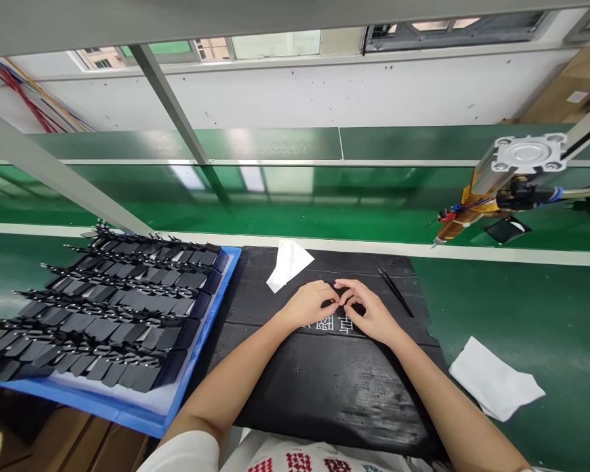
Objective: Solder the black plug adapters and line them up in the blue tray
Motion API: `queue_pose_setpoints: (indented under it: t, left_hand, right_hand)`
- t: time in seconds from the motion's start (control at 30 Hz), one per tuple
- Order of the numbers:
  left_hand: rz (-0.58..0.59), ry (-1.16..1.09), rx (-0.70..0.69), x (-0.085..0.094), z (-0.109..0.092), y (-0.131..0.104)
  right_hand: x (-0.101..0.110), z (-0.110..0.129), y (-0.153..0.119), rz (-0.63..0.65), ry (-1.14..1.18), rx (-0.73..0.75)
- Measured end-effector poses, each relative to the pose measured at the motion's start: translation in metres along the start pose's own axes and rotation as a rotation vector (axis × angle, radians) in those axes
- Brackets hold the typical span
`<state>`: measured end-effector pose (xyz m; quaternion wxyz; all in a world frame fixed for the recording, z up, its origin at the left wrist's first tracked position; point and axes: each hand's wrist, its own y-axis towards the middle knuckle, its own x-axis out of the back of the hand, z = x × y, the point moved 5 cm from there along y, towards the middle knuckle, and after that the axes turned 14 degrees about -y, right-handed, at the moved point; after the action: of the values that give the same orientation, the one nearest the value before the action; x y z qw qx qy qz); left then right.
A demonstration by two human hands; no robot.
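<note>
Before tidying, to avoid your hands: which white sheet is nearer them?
The sheet on the black mat, beyond the left hand; the other lies on the green surface.

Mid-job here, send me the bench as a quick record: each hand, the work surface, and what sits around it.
Left hand: over the black mat, fingertips together
Right hand: fingertips meeting the left's
Between fingertips: too small to tell
Right of hands: dark tweezers on the mat
White sheets: one beyond the left hand, one right of the mat
Left side: blue tray holding rows of black parts
</note>
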<state>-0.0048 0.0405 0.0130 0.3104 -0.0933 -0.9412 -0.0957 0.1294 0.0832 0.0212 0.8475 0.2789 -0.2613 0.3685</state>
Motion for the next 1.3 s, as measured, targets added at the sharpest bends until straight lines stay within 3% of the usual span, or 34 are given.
queue_pose_setpoints:
  t: [0.27,0.43,0.77,1.1,1.3]
  left_hand:
    - [-0.021,0.039,0.036,-0.003,0.000,-0.002]
    - [-0.024,0.064,0.080,-0.004,0.001,-0.001]
    - [-0.036,0.028,0.130,0.000,0.005,-0.001]
    - [-0.064,-0.002,0.031,0.004,0.006,0.000]
    - [-0.049,-0.104,0.000,0.006,0.005,0.000]
  right_hand:
    - [-0.004,0.022,-0.005,0.021,-0.328,0.168]
    - [-0.009,0.024,-0.006,0.093,-0.444,0.173]
    - [-0.015,0.021,-0.008,0.117,-0.489,0.155]
    - [-0.010,0.016,-0.005,0.038,-0.433,0.184]
    - [0.023,0.020,-0.001,-0.180,-0.338,0.093]
